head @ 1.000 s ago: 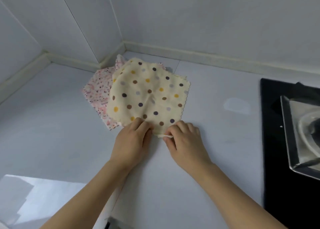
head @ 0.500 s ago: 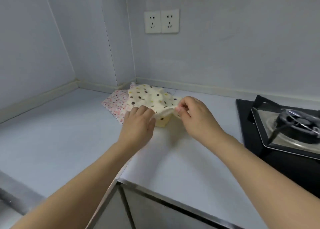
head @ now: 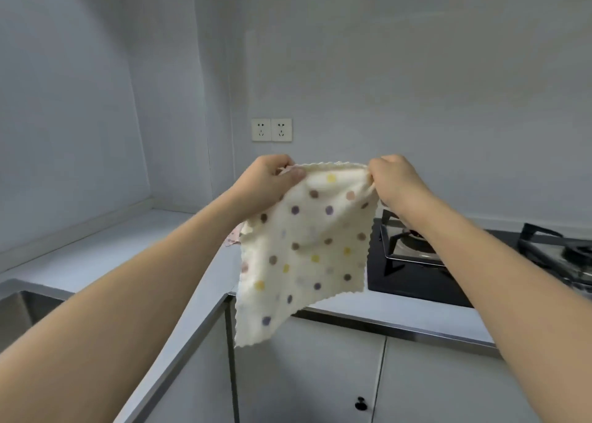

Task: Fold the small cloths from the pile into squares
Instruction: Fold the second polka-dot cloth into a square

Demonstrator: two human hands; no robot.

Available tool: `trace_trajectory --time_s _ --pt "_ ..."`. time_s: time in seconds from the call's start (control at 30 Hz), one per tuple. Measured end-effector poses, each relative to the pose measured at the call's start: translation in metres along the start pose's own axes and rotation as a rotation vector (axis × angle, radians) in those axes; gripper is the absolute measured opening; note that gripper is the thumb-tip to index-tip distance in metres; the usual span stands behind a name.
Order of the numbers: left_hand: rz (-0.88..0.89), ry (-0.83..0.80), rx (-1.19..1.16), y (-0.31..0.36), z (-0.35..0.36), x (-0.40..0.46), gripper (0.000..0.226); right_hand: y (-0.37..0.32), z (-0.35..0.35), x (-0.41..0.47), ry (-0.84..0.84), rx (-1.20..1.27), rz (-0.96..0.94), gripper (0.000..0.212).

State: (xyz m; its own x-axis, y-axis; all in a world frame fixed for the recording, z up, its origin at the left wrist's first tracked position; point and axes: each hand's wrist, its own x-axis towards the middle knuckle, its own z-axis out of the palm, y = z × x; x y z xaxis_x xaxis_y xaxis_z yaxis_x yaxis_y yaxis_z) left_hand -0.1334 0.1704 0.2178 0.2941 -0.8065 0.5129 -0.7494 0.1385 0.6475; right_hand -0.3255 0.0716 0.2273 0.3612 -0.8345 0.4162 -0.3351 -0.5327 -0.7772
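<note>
Hanging in the air in front of the person, the cream cloth (head: pixel 304 249) with its scalloped edge and scattered brown, purple and yellow dots is held up by its top edge, well above the grey countertop (head: pixel 96 256). It droops as a loose, unfolded sheet, its lower left corner falling lower than its lower right, in front of the counter's front edge and the cabinet doors (head: pixel 320 374) below. No brand, label or writing can be read on the cloth or anywhere else in view.

The left hand (head: pixel 267 179) pinches the cloth's upper left corner, thumb on the near side and fingers curled behind the fabric. The right hand (head: pixel 395 179) grips the upper right corner with its fingers curled round the bunched edge. Both forearms reach forward and upward, the hands level with each other and apart by the width of the cloth, so the top edge runs nearly taut between them.

A sliver of a pink patterned cloth (head: pixel 233 238) shows on the countertop behind the left forearm. A black gas hob (head: pixel 448 262) sits to the right, a double wall socket (head: pixel 271 130) is on the back wall, and a steel sink (head: pixel 19 310) edges in at lower left.
</note>
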Motion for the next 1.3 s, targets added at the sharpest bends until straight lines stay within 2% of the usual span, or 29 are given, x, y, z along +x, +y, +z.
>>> trace_trajectory --time_s 0.1,0.17,0.3,0.47,0.57,0.73,0.83,0.93,1.07,1.17,1.3 --pt "-0.002 -0.116 -0.013 0.016 -0.003 -0.005 0.027 -0.005 -0.012 -0.007 0.031 -0.034 -0.005 0.024" --pt "-0.029 -0.163 -0.045 0.018 -0.004 -0.005 0.028 -0.004 -0.016 -0.009 -0.058 -0.016 0.039 0.018" --pt "-0.097 -0.274 -0.055 0.008 -0.006 0.002 0.026 0.010 -0.016 -0.004 -0.298 -0.077 0.092 0.023" --pt "-0.149 -0.378 0.060 -0.033 0.006 0.027 0.018 0.046 0.010 0.021 -0.390 -0.143 0.152 0.019" --pt "-0.177 -0.378 0.173 -0.077 0.023 0.048 0.010 0.082 0.035 0.044 -0.360 -0.205 0.149 0.024" --pt "-0.248 -0.300 0.226 -0.160 0.061 0.076 0.006 0.158 0.090 0.087 -0.459 -0.287 0.171 0.043" --pt "-0.216 -0.189 0.247 -0.192 0.078 0.089 0.010 0.188 0.112 0.110 -0.482 -0.421 0.121 0.037" --pt "-0.180 -0.119 0.298 -0.204 0.087 0.104 0.017 0.201 0.124 0.135 -0.374 -0.503 0.027 0.036" --pt "-0.043 -0.065 0.414 -0.205 0.087 0.112 0.018 0.200 0.129 0.148 -0.215 -0.629 -0.166 0.018" --pt "0.047 -0.083 0.420 -0.207 0.084 0.093 0.015 0.198 0.128 0.129 -0.214 -0.634 -0.239 0.021" --pt "0.131 -0.220 0.425 -0.219 0.087 0.037 0.014 0.206 0.130 0.079 -0.332 -0.737 -0.247 0.029"
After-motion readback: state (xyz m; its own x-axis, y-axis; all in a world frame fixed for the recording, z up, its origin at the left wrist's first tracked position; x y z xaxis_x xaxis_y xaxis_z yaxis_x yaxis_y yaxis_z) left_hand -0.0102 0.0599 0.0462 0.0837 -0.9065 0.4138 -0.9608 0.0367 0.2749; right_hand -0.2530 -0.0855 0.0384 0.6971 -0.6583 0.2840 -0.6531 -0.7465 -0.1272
